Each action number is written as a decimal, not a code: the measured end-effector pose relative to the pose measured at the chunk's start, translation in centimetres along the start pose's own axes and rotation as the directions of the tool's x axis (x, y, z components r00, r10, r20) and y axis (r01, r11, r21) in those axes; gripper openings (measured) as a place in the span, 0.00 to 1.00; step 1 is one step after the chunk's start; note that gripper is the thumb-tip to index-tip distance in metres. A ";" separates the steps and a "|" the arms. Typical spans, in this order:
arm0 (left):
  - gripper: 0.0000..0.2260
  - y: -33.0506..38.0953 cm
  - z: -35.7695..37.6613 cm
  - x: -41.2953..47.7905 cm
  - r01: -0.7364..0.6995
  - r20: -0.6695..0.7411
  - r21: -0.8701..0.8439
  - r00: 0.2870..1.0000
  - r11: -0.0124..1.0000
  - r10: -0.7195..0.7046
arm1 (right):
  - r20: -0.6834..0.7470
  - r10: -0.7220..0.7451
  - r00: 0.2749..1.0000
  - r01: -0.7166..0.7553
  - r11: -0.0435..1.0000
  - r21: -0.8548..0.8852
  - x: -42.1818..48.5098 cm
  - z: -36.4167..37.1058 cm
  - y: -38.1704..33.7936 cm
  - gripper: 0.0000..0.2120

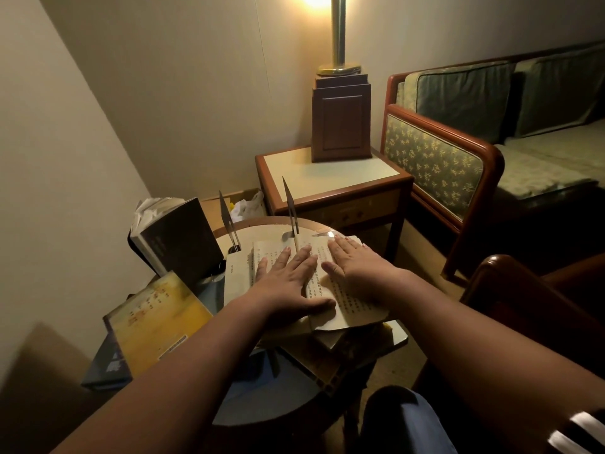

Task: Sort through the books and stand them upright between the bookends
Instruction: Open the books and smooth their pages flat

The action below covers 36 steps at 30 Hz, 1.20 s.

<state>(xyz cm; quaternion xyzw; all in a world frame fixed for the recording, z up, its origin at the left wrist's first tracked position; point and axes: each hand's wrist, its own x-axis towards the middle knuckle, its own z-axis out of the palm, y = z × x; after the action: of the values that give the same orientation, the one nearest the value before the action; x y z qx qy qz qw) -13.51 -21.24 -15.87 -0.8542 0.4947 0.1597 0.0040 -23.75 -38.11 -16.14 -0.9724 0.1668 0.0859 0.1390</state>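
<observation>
Paper pages of the open book lie under the flat left hand and right hand; hasty closing may crease them.

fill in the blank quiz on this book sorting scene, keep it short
The left hand and right hand press flat on an ____ book.
____ metal bookends stand upright beyond it.
The top book lying left of the hands has a ____ cover.
The lamp on the side table is switched ____.
Missing words: open; two; yellow; on.
</observation>
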 end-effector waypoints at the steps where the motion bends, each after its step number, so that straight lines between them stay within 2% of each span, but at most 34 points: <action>1: 0.49 -0.1 0.0 -0.1 -0.005 0.003 -0.002 1.000 1.000 0.005 | -0.012 -0.001 1.000 0.001 1.000 -0.015 -0.3 0.2 -0.1 0.37; 6: 0.49 -0.6 -0.2 -0.3 -0.032 0.003 -0.014 0.999 0.999 0.032 | -0.036 -0.055 0.998 0.050 0.992 -0.114 -3.5 1.2 -0.7 0.40; 10: 0.48 -0.8 -0.2 -0.2 -0.044 -0.007 0.001 0.999 0.999 0.044 | -0.035 -0.069 0.997 0.064 0.990 -0.122 -5.5 2.0 -0.7 0.49; 13: 0.48 -0.9 -0.3 -0.5 -0.053 -0.035 0.009 0.998 0.999 0.053 | -0.046 -0.069 0.997 0.063 0.991 -0.114 -5.7 2.3 -0.6 0.48; 17: 0.55 -2.0 -0.2 -1.6 -0.009 -0.110 -0.027 0.994 1.000 0.006 | -0.051 -0.069 0.996 0.063 0.992 -0.109 -5.6 2.6 -0.7 0.46; 18: 0.54 -2.6 -0.1 -2.0 0.013 -0.122 -0.046 0.992 0.999 -0.019 | -0.054 -0.069 0.996 0.063 0.992 -0.109 -5.6 2.6 -0.7 0.45; 22: 0.38 -4.5 0.6 -4.3 0.111 -0.176 -0.105 0.976 0.988 -0.129 | -0.054 -0.058 0.997 0.052 0.994 -0.093 -5.6 2.8 -0.8 0.43; 26: 0.39 -5.1 1.0 -5.8 0.172 -0.201 -0.222 0.955 0.960 -0.218 | -0.057 -0.052 0.997 0.047 0.995 -0.089 -5.5 2.8 -1.0 0.48; 29: 0.36 -4.8 1.2 -6.3 0.190 -0.243 -0.309 0.932 0.932 -0.270 | -0.059 -0.044 0.997 0.038 0.994 -0.098 -5.5 2.8 -1.0 0.47; 31: 0.31 -4.5 0.9 -6.7 0.152 -0.292 -0.398 0.914 0.905 -0.282 | -0.057 -0.040 0.998 0.034 0.995 -0.097 -5.4 2.8 -1.0 0.46; 34: 0.24 -4.5 0.2 -7.2 -0.024 -0.415 -0.557 0.874 0.830 -0.253 | -0.053 -0.034 0.998 0.029 0.995 -0.094 -5.4 2.7 -1.1 0.50; 36: 0.17 -4.4 -0.5 -7.4 -0.095 -0.494 -0.575 0.832 0.813 -0.253 | -0.052 -0.033 0.998 0.028 0.996 -0.090 -5.5 2.6 -1.2 0.51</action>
<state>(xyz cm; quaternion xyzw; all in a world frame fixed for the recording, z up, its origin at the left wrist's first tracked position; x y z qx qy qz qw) -13.08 -12.86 -14.05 -0.8440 0.3648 0.0500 -0.3901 -28.74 -34.56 -17.16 -0.9820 0.1516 0.0650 0.0923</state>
